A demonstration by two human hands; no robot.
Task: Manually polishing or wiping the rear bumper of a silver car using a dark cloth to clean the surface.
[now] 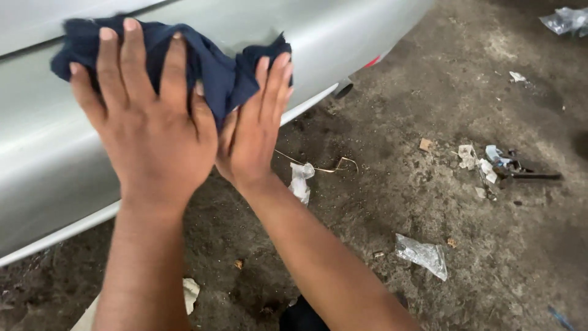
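Note:
A crumpled dark blue cloth (214, 67) lies pressed against the silver body panel of a car (343, 43). My left hand (147, 129) is flat on the cloth with its fingers spread upward. My right hand (254, 132) sits beside it, palm against the cloth's right part, fingers straight and close together. Both hands touch each other at the thumbs. Most of the cloth is hidden under my hands.
The ground is dirty concrete (429, 214) strewn with litter: a clear plastic wrapper (421, 254), a white scrap with a thin wire (301, 179), torn bits and a dark tool (514, 173) at right, crumpled plastic (566, 19) top right. The car's lower edge (73, 228) runs diagonally.

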